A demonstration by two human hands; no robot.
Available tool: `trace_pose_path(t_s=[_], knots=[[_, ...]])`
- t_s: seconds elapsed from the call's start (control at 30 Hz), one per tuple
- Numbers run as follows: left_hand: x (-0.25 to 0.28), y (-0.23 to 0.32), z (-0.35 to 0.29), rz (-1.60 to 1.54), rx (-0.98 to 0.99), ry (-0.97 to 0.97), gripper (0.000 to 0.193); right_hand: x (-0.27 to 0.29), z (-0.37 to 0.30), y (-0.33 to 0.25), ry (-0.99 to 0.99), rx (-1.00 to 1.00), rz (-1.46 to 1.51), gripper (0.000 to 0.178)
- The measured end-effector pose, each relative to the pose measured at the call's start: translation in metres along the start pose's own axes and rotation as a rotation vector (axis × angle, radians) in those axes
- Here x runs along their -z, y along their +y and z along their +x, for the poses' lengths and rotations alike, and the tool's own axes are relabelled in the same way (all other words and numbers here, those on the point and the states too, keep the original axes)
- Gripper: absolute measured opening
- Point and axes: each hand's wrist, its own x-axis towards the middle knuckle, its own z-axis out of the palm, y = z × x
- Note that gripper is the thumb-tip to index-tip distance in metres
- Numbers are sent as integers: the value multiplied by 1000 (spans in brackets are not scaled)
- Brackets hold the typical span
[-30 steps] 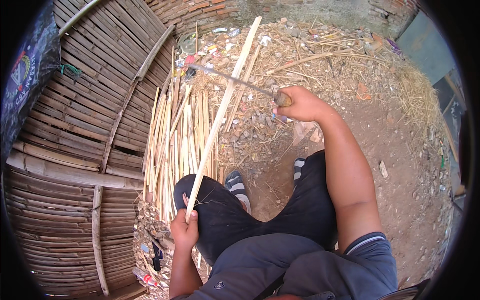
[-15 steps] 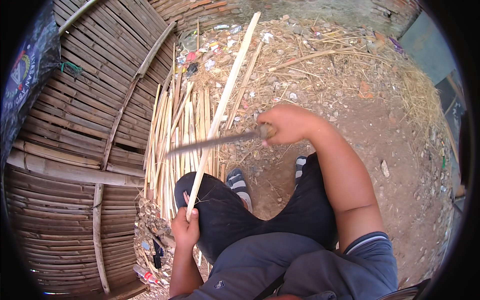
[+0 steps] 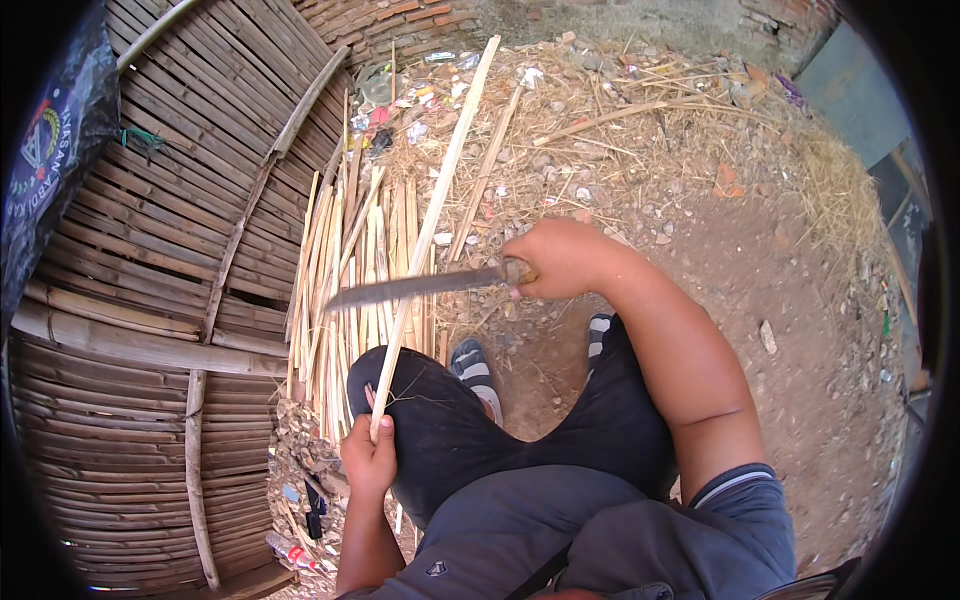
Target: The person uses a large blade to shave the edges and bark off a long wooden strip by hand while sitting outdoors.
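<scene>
My left hand (image 3: 369, 456) is closed round the lower end of a long pale bamboo strip (image 3: 450, 172), beside my left knee. The strip slants up and away over the ground, leaning slightly to the right. In my right hand (image 3: 560, 258) is the wooden handle of a machete (image 3: 420, 286). Its long dark blade points left and crosses the strip a little beyond the knee. Whether the edge touches the strip I cannot tell. Beneath the blade's tip, a pile of split bamboo strips (image 3: 325, 270) lies on the ground.
A woven bamboo wall (image 3: 110, 250) rises on the left, with a dark printed sheet (image 3: 60, 150) hanging on it. Rubble, straw and litter cover the ground by the far brick wall (image 3: 640, 22). A plastic bottle (image 3: 290, 548) lies at the lower left.
My right hand and the machete have shifted slightly left, and the blade is less blurred. The strip's far end has swung a little left and down. My left hand keeps its hold.
</scene>
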Motion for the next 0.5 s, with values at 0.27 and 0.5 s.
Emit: trace_pose_path(t_s=[0.27,0.5], knots=[[0,1,-1,37,-29,9,42,17,-1,47,208,-180,79,37],[4,10,0,57,-42,8,42,22,-7,41,210,-191,64,34]])
